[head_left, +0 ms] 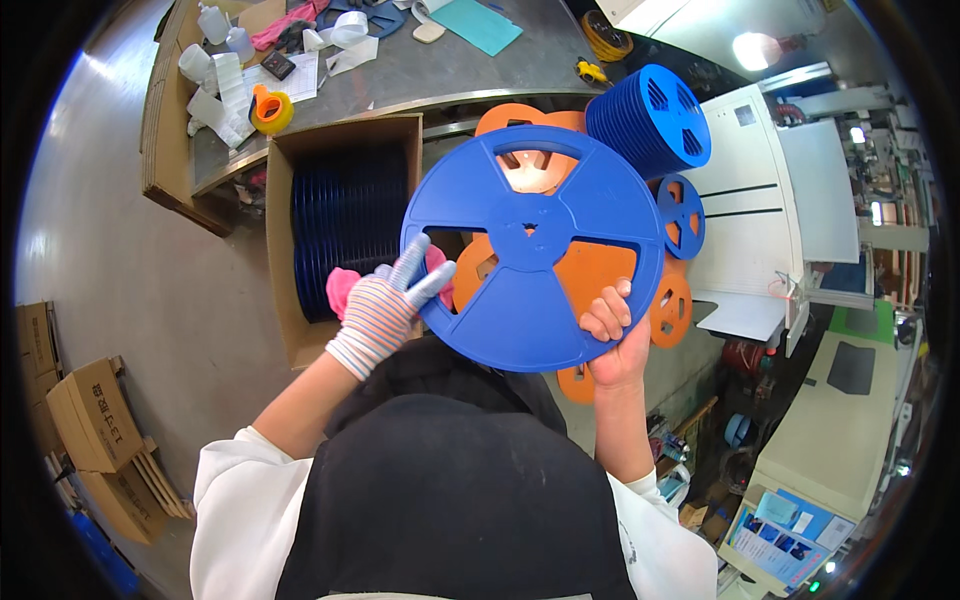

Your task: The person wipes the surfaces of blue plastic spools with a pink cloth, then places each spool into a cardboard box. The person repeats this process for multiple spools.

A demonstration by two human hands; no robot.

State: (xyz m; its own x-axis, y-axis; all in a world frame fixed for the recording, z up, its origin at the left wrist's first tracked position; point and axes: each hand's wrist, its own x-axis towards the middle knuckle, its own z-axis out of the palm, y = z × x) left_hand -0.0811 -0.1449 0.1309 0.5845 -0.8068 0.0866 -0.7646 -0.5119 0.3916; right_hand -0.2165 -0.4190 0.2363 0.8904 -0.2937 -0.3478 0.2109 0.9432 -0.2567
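A large blue plastic reel flange (510, 300) with cut-out windows is held up in front of me, its flat face toward me. My right hand (615, 330) is bare and closed on its lower right rim, the fingers coming through a window. My left hand (385, 305), in a striped knit glove, is at the left rim with two fingers stretched over the front. A pink cloth (343, 290) is bunched at this hand, and part of it shows through the left window. The thumb and the grip on the cloth are partly hidden.
Left of the flange, an open carton (345, 130) holds several dark blue discs (350, 220). Orange reels (672, 305) and a blue stack (650, 115) lie behind and right. The metal bench (450, 70) carries orange tape (270, 110) and papers. Folded cartons (95, 415) stand far left.
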